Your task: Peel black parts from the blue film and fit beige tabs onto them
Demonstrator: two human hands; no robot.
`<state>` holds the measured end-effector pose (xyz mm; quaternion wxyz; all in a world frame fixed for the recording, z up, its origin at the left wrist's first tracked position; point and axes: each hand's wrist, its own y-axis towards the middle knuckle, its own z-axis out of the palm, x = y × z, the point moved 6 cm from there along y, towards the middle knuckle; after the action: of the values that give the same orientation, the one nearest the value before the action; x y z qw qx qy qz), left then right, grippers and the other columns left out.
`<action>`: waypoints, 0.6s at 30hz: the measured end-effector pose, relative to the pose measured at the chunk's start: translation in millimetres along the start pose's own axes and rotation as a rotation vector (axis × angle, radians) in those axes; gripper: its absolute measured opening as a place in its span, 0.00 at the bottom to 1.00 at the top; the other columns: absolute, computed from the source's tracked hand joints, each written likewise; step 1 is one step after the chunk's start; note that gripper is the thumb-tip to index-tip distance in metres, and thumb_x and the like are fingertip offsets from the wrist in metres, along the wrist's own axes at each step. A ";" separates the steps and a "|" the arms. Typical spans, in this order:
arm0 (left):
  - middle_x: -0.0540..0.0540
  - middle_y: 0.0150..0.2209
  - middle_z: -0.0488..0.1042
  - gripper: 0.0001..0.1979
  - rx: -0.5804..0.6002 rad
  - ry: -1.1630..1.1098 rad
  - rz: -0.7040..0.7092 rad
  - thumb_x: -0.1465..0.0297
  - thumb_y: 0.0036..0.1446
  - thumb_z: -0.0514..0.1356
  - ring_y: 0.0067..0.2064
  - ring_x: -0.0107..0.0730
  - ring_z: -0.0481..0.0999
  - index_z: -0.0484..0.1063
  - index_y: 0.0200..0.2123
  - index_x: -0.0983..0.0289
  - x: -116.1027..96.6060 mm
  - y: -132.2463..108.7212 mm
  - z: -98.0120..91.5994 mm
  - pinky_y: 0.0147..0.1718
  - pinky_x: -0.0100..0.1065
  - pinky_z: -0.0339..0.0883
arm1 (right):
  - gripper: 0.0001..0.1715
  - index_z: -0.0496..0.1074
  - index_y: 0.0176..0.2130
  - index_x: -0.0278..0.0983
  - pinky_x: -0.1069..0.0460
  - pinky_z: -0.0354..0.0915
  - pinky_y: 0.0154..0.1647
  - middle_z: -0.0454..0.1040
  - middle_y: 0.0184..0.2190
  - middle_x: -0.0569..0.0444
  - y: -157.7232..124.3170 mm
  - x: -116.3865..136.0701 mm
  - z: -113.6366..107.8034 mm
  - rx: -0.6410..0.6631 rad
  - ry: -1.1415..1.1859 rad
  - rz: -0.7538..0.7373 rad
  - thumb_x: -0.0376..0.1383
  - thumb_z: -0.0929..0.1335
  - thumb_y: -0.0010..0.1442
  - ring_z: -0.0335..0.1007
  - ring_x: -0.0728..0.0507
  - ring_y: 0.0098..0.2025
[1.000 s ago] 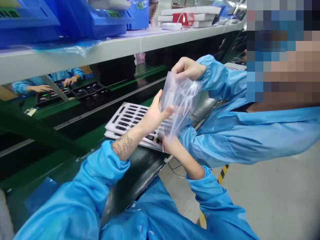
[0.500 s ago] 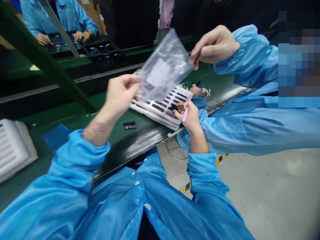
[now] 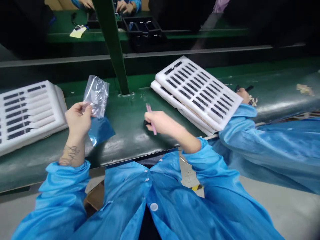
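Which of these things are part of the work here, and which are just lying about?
In use: left hand pinching a clear plastic bag; right hand holding a pink stick and a small black part.

Lying about: two stacked white foam trays; another white foam tray; a blue sheet.

On the workbench surface [image 3: 130, 140] we have a stack of two foam trays [image 3: 197, 93] at 1 o'clock and another foam tray [image 3: 27, 115] at 10 o'clock, with an upright post [image 3: 111, 43] behind the surface between them. Our left hand [image 3: 78, 120] holds a plastic bag [image 3: 96, 96] at 11 o'clock, just above a flat sheet [image 3: 100, 130] on the surface. Our right hand [image 3: 160, 121] holds a slim tool [image 3: 149, 110] at 12 o'clock, and a co-worker's sleeve [image 3: 237, 133] lies at 3 o'clock against the stack's near edge.
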<state>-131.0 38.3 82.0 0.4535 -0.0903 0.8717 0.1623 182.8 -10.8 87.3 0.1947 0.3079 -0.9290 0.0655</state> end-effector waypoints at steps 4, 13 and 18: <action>0.48 0.48 0.79 0.25 0.058 0.206 0.139 0.58 0.56 0.64 0.43 0.39 0.78 0.70 0.57 0.54 -8.7 -3.1 7.8 0.47 0.50 0.77 | 0.08 0.68 0.43 0.35 0.46 0.64 0.48 0.78 0.42 0.43 39.3 32.9 50.3 0.006 -0.152 -0.120 0.27 0.61 0.68 0.74 0.38 0.46; 0.58 0.47 0.79 0.10 0.380 0.238 0.829 0.67 0.66 0.59 0.49 0.40 0.78 0.75 0.49 0.62 -52.8 -90.5 89.5 0.52 0.41 0.72 | 0.11 0.62 0.31 0.41 0.43 0.71 0.46 0.80 0.44 0.44 -38.4 -102.4 14.7 -0.327 0.171 0.218 0.29 0.66 0.64 0.78 0.36 0.53; 0.61 0.54 0.76 0.15 0.705 0.237 0.720 0.68 0.69 0.56 0.56 0.43 0.76 0.72 0.56 0.66 -85.7 -89.0 171.9 0.58 0.43 0.70 | 0.15 0.58 0.30 0.42 0.47 0.68 0.41 0.81 0.39 0.50 -36.7 -124.5 11.2 -0.238 0.276 0.204 0.32 0.70 0.59 0.79 0.39 0.40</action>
<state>76.0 19.1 42.3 0.2701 0.3559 0.8946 -0.0070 292.7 25.2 27.1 0.3477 0.1751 -0.9210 0.0162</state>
